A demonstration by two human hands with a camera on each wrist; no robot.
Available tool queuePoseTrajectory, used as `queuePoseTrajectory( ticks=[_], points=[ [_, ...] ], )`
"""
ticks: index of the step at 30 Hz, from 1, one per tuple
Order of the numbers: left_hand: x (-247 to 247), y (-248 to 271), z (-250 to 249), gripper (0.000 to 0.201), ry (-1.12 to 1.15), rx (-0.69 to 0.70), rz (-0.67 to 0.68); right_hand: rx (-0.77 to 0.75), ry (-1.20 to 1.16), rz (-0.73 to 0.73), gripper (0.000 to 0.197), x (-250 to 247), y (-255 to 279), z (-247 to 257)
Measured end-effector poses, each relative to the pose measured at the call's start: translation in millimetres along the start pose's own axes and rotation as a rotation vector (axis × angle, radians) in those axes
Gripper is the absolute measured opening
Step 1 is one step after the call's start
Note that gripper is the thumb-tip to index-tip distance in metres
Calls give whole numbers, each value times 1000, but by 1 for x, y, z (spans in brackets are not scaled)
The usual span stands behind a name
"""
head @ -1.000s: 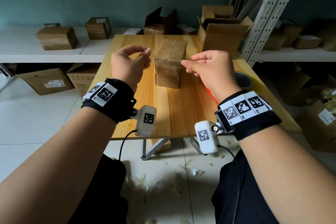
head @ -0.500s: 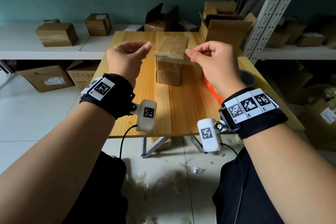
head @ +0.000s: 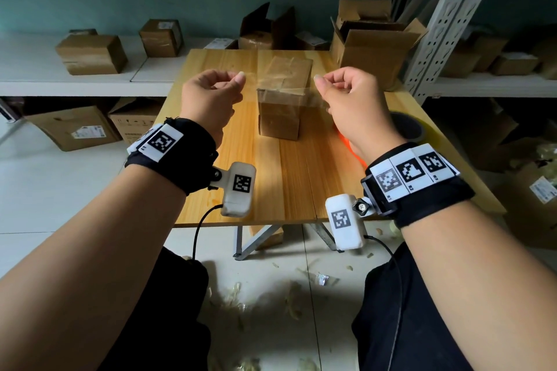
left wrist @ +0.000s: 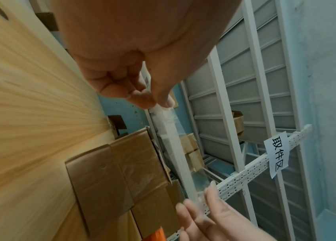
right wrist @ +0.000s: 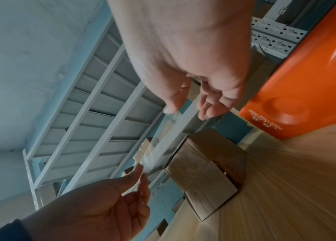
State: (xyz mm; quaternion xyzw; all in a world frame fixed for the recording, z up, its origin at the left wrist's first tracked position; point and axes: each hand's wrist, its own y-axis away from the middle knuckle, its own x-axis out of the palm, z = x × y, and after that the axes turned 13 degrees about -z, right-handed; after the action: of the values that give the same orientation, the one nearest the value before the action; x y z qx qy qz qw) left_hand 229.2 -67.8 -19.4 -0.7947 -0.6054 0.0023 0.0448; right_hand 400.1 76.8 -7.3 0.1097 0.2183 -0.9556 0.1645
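Observation:
A strip of clear tape (head: 280, 86) is stretched between my two hands, above a small brown cardboard box (head: 281, 111) that stands on the wooden table (head: 289, 187). My left hand (head: 238, 77) pinches the strip's left end between thumb and forefinger. My right hand (head: 318, 78) pinches the right end the same way. The left wrist view shows the tape (left wrist: 180, 153) running from my left hand (left wrist: 158, 102) down to my right hand (left wrist: 202, 195), beside the box (left wrist: 121, 176). In the right wrist view the tape (right wrist: 158, 143) spans from my right hand (right wrist: 173, 112) to my left hand (right wrist: 142, 169).
An orange tape dispenser (right wrist: 307, 78) lies on the table to the right of the box (right wrist: 206, 168). A larger opened carton (head: 373, 45) stands at the table's far right corner. Shelves with several cartons run behind, and a metal rack post (head: 446, 18) rises at right.
My hands have moved apart and risen slightly, drawing the clear tape out wider over the box. The box has not moved.

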Motion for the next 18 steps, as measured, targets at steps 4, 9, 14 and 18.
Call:
queuePoseTrajectory(
  ticks=[4,9,14,18],
  points=[
    [0,-1,1,11,25,-9,-11,11,-106,31,16,2,1,0],
    [0,-3,4,13,78,-62,-14,65,-221,21,13,1,2,3],
    [-1,-7,3,20,130,-212,39,169,-261,-6,14,1,1,2],
    [0,-11,3,27,167,-272,83,274,-292,-21,14,3,0,3]
  ],
)
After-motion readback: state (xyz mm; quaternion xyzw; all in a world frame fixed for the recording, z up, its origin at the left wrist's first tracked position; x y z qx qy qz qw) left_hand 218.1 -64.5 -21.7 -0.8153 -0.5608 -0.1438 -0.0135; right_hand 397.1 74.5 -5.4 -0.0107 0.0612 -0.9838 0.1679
